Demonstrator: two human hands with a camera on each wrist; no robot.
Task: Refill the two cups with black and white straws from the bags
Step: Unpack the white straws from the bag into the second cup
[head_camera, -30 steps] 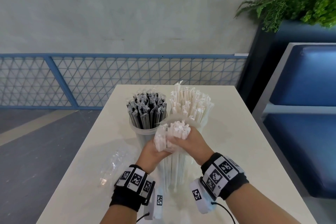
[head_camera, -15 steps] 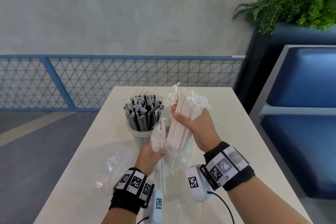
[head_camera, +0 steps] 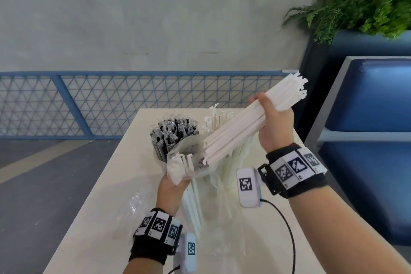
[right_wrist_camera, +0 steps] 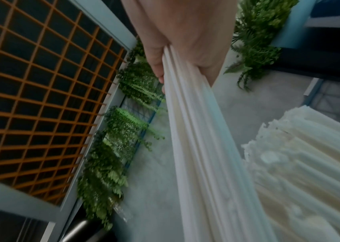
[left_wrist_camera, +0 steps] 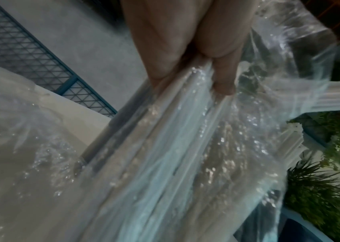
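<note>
My right hand (head_camera: 270,118) grips a thick bundle of white straws (head_camera: 242,124), raised and slanted up to the right; the same bundle (right_wrist_camera: 198,147) runs down the right wrist view. My left hand (head_camera: 173,187) holds the clear plastic bag (head_camera: 213,202) by its top, with several white straws (head_camera: 178,169) still inside it; in the left wrist view the fingers (left_wrist_camera: 223,81) pinch the bag (left_wrist_camera: 165,163). Behind stand a clear cup of black straws (head_camera: 173,138) and a cup of white straws (head_camera: 216,121), mostly hidden by the bundle.
An empty crumpled clear bag (head_camera: 135,204) lies on the cream table (head_camera: 106,207) left of my left hand. A blue mesh railing (head_camera: 111,102) is beyond the table, a blue bench (head_camera: 367,118) and a planter with ferns (head_camera: 360,4) at the right.
My right hand has pulled the white straw bundle up and out of the bag, swinging it to the right. My left hand kept hold of the bag and the straws left in it.
</note>
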